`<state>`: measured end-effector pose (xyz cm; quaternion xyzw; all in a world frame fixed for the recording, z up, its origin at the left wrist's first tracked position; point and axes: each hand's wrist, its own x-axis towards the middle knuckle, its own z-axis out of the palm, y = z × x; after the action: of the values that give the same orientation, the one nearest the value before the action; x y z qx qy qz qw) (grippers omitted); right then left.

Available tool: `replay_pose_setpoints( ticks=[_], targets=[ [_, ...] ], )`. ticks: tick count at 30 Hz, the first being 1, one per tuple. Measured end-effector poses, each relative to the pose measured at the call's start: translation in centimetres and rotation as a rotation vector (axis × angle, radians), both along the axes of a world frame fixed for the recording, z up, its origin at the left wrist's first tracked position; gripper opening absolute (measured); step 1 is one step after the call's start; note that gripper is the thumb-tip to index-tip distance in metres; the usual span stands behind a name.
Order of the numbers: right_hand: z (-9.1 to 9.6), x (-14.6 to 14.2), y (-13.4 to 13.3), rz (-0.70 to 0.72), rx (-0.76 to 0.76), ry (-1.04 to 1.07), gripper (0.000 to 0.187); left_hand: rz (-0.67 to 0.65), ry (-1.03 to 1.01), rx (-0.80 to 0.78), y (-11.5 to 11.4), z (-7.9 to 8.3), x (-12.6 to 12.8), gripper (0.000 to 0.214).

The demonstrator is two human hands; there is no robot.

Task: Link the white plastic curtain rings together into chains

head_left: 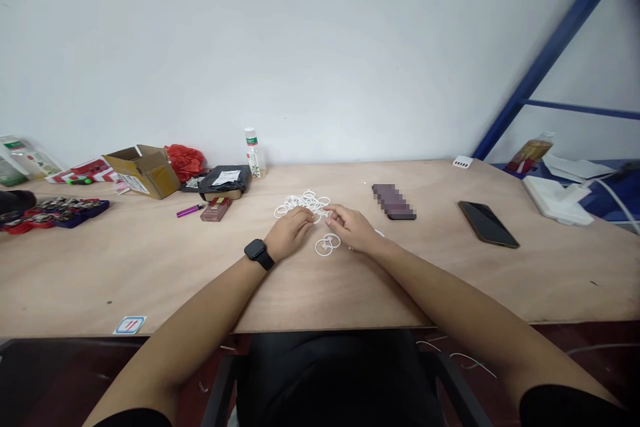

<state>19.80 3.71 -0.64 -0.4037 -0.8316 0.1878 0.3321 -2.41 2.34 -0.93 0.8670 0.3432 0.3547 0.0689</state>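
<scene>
A pile of thin white plastic rings (301, 201) lies on the table, and both hands are at its near edge. My left hand (287, 235), with a black watch on its wrist, has its fingers curled and pressed together at a white ring (317, 218) between the hands. My right hand (353, 229) is closed in a pinch, thumb and forefinger at the other side of that ring. The fingertips are small and partly hidden. Nearer me, a few loose white rings (324, 248) overlap, with small tabs on them. Another ring shows partly behind my right wrist.
Left stand an open cardboard box (145, 173), a black package (225, 178), a dark red small box (216, 209), a purple pen-like stick (189, 211) and a bottle (254, 153). Right lie a pixelated dark item (394, 201), a phone (487, 223) and a white device (557, 200).
</scene>
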Motion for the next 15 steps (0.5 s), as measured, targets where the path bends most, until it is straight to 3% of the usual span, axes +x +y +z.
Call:
replay_pose_setpoints(
  ticks=[8, 11, 15],
  targets=[
    [-1.1, -0.7, 0.5, 0.057, -0.251, 0.302, 0.032, -0.120, 0.022, 0.135, -1.2, 0.7, 0.8, 0.017],
    [-1.1, -0.8, 0.3, 0.033, -0.242, 0.342, 0.030, -0.028, -0.083, 0.122, -1.7, 0.8, 1.0, 0.020],
    [-0.6, -0.7, -0.3, 0.003, -0.153, 0.298, 0.027, 0.100, -0.171, -0.007, -1.7, 0.8, 0.8, 0.028]
  ],
)
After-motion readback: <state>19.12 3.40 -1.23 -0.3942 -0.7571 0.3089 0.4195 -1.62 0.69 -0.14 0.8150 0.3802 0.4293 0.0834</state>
